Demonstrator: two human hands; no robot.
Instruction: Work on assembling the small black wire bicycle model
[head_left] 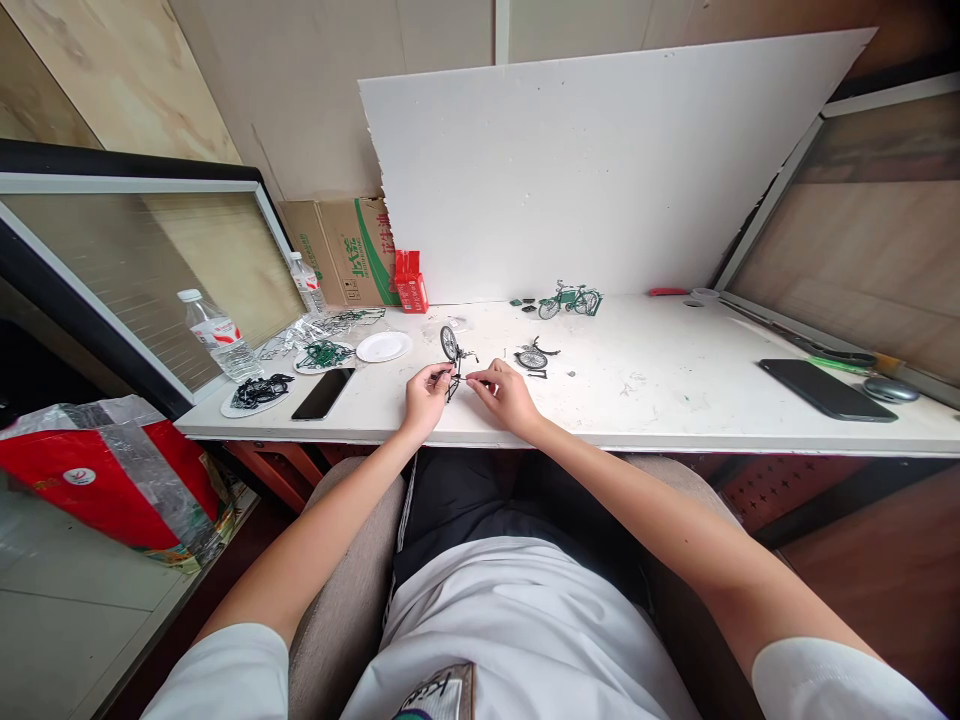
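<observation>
Both my hands rest on the white table near its front edge. My left hand pinches a small black model bicycle frame with one wheel standing up on it. My right hand pinches the same frame from the right, fingers closed on a thin part. A loose small wheel with black bits lies just behind my right hand. A finished green model bicycle stands at the back of the table.
On the left lie a black phone, a white plate, plates with small parts, two water bottles and a cardboard box. On the right lie a dark tablet and a mouse. A white board leans behind.
</observation>
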